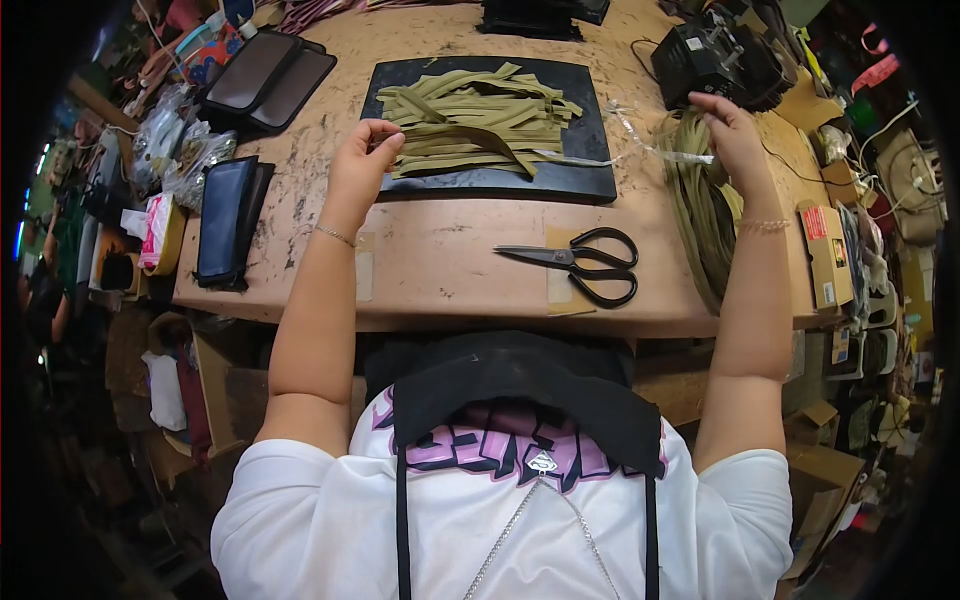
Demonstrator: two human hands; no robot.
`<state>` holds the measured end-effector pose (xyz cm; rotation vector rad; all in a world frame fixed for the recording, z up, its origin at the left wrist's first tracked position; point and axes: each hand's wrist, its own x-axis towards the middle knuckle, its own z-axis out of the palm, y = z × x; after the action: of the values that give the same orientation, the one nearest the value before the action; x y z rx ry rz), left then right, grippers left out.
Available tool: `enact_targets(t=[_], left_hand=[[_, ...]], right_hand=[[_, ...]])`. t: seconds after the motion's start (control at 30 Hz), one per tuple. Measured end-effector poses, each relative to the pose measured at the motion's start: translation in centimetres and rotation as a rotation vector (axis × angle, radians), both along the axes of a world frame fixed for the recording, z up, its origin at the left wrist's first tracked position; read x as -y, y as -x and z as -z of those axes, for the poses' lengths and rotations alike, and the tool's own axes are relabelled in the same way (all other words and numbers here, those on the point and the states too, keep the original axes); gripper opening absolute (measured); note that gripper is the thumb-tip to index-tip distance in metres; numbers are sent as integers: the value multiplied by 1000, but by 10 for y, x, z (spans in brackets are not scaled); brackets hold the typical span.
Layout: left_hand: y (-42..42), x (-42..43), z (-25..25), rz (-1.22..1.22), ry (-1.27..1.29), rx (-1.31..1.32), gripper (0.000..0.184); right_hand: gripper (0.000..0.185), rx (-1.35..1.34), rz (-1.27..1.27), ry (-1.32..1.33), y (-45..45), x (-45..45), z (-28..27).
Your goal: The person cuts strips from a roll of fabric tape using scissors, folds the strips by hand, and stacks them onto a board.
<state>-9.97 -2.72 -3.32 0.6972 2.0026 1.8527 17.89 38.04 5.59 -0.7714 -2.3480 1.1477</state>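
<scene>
"What's done so far?"
"A healthy heap of olive strips (480,115) on the black board (590,182), lying crosswise and loosely stacked!"
"And what's left?"
"The long bundle (690,225) over on the right, draping down the table (440,260) towards its near edge. Plenty there, I'd judge!"
"The hands?"
"Left hand (362,158) at the heap's left side, thumb and fingertips close together; can't tell if they pinch a strip. Right hand (738,142) at the bundle's top, its grip unclear."
"Scissors (575,260)?"
"Lying between heap and near edge, in neither hand!"
</scene>
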Motion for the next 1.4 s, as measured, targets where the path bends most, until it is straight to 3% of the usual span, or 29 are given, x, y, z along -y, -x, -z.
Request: enact_targets(t=[0.13, 0.23, 0.3, 0.43, 0.5, 0.57, 0.6, 0.73, 0.87, 0.97, 1.0, 1.1, 1.23, 1.33, 1.4], left_hand=[[-11, 0, -15, 23, -246, 73, 17], [-26, 3, -38, 109, -369, 143, 16], [-37, 8, -50, 236, -381, 167, 14], [-63, 18, -63, 637, -106, 229, 8], [-93, 11, -65, 818, -99, 95, 9], [-116, 4, -57, 792, -174, 123, 11], [-123, 2, -55, 712, -211, 203, 8], [-116, -7, -53, 575, -278, 218, 9], [-117, -6, -63, 496, -229, 239, 13], [-120, -7, -62, 397, -274, 238, 14], [-121, -8, -61, 370, -272, 216, 16], [-130, -12, -60, 313, -304, 155, 21], [-140, -12, -71, 309, -334, 123, 23], [-143, -10, -75, 317, -285, 143, 19], [-143, -8, -75, 272, -239, 93, 17]], right_hand=[[32, -405, -155, 366, 3, 40, -17], [30, -407, -177, 135, 8, 101, -30], [28, -435, -293, 179, 8, 121, -14], [38, -403, -429, 89, 0, 199, 1], [43, -490, -393, 54, 3, 226, 23], [33, -467, -450, -57, 3, 238, 49], [26, -387, -447, -275, 2, 242, 50], [43, -217, -532, -139, -7, 258, 58], [41, -182, -545, -186, -16, 261, 75], [48, -68, -595, -55, -22, 261, 79], [40, -5, -623, 32, -22, 259, 77], [27, -181, -594, 295, -22, 264, 72], [29, -94, -552, 226, -18, 269, 66], [24, -103, -502, 394, -19, 274, 63], [20, -204, -533, 251, -18, 274, 67]])
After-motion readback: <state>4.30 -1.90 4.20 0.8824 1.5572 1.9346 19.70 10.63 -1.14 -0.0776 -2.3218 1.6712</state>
